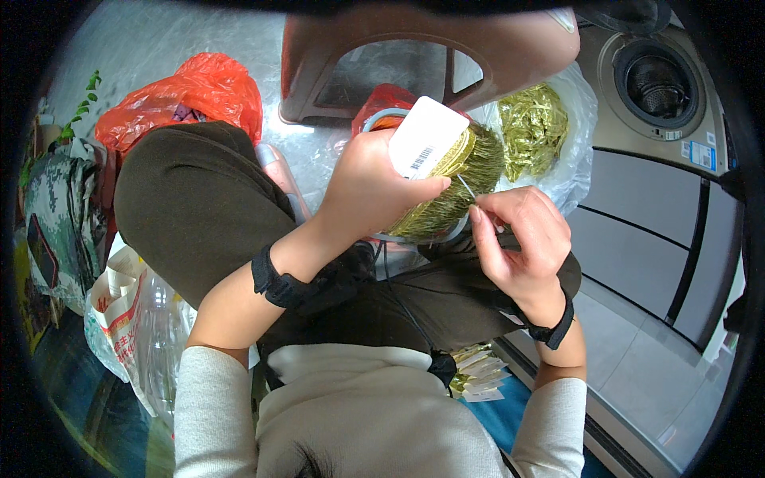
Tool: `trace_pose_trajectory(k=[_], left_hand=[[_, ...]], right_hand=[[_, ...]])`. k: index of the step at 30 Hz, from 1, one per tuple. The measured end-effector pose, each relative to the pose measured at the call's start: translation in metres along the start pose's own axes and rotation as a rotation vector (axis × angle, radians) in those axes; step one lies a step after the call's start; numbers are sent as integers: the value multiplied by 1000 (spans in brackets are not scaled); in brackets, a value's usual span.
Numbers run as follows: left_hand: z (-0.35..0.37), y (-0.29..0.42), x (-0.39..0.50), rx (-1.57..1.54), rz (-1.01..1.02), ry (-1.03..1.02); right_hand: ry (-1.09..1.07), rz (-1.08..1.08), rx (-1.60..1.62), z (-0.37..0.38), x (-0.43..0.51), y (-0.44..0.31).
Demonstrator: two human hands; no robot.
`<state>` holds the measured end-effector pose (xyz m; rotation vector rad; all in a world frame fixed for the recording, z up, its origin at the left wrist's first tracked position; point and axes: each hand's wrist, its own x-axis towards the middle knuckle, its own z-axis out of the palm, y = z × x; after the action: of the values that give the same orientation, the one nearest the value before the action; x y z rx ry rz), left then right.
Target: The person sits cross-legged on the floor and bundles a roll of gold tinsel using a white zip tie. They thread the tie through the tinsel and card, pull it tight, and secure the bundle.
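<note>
My left hand (373,179) grips a white card (427,134) that bears a barcode, together with a bundle of gold fringe trim (481,158). Its thumb presses on the gold band near the card's lower corner. Between the thumb and fingertips of my right hand (526,233) is a thin pale strip (467,186), perhaps a needle or a tie. The strip's far end reaches the gold band beside my left thumb. Beneath the fringe, the grey rim of a round container (457,230) shows between my knees; the fringe hides most of its inside.
A brown plastic stool (508,48) stands just beyond the container. Shiny gold strips (532,131) fill a clear plastic bag (580,131) at the right. An orange-red bag (197,98) lies left, above a camouflage backpack (66,221). Carded gold pieces (481,373) lie by my right hip.
</note>
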<state>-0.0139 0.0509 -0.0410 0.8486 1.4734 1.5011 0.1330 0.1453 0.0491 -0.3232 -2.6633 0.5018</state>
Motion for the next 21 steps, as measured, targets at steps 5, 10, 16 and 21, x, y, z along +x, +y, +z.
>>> trace_pose_trajectory(k=[5,10,16,21], left_hand=[[0,-4,1,-5,6,-9],[0,-5,2,-17,6,6],[1,0,0,-27,-8,8],[3,5,-3,14,18,-9]], right_hand=[[5,41,9,-6,0,-5],[51,177,21,3,-4,-7],[87,266,48,21,-6,-1],[42,263,-11,19,-1,-6]])
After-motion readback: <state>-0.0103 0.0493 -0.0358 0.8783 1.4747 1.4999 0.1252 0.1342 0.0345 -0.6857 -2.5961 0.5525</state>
